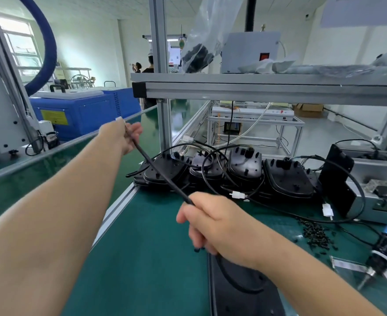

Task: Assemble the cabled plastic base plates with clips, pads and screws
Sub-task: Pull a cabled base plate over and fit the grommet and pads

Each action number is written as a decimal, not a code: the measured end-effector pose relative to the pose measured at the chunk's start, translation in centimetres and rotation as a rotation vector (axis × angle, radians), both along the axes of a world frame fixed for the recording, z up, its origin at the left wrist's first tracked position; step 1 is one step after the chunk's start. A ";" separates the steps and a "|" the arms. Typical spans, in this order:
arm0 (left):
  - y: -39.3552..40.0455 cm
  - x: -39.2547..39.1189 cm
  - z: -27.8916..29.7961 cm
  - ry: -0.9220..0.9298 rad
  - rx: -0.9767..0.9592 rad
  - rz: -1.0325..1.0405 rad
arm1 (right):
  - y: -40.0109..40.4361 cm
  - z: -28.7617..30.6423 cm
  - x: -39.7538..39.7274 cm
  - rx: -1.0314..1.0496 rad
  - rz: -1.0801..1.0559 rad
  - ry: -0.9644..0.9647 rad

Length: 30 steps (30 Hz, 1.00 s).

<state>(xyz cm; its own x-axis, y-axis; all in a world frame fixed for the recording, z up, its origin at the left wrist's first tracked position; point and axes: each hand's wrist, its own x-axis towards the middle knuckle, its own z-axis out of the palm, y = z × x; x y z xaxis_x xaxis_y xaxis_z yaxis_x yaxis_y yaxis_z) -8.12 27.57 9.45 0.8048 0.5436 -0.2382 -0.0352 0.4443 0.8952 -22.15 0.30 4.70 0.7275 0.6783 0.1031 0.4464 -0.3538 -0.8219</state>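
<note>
A black cable [165,176] runs taut between my two hands above the green bench. My left hand [125,136] is stretched out far left and pinches the cable's end, where a white connector [119,119] sticks out. My right hand [213,221] is closed around the cable lower down. From there the cable curves down to a black base plate [240,293] lying at the bottom edge, partly hidden by my right forearm. Several black base plates [245,172] with tangled cables and white connectors stand in a row at the back of the bench.
An electric screwdriver [384,249] hangs at the lower right. Loose black screws or clips [315,236] lie scattered beside it. A grey metal fixture [375,192] stands at the right. An aluminium frame post [163,106] and shelf rise behind the plates. A conveyor rail [117,206] runs left.
</note>
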 end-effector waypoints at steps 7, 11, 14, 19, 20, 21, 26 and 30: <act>-4.1 -2.8 -4.6 0.014 -0.214 -0.245 | -0.2 -1.4 2.3 0.198 -0.193 0.392; -4.1 -3.8 -6.0 -0.046 -0.396 -0.207 | 0.0 -2.9 2.6 0.141 -0.189 0.412; -2.3 -4.2 -6.2 -0.055 -0.464 -0.010 | -0.9 -3.7 2.4 0.038 -0.113 0.340; -2.9 -4.6 -6.2 -0.061 -0.339 -0.156 | 0.6 -2.6 2.3 0.098 -0.102 0.400; -3.7 -4.7 -6.1 -0.066 -0.309 -0.224 | 1.4 -2.1 2.6 0.137 -0.098 0.439; -4.5 -4.7 -6.1 -0.068 -0.273 -0.283 | 2.3 -1.6 2.8 0.178 -0.069 0.481; -6.2 -3.9 -5.3 -0.038 -0.160 -0.290 | 6.3 -0.6 3.5 0.353 -0.103 0.460; -5.2 -3.0 -4.1 0.041 -0.126 -0.210 | 7.8 -1.5 3.1 0.160 -0.245 0.061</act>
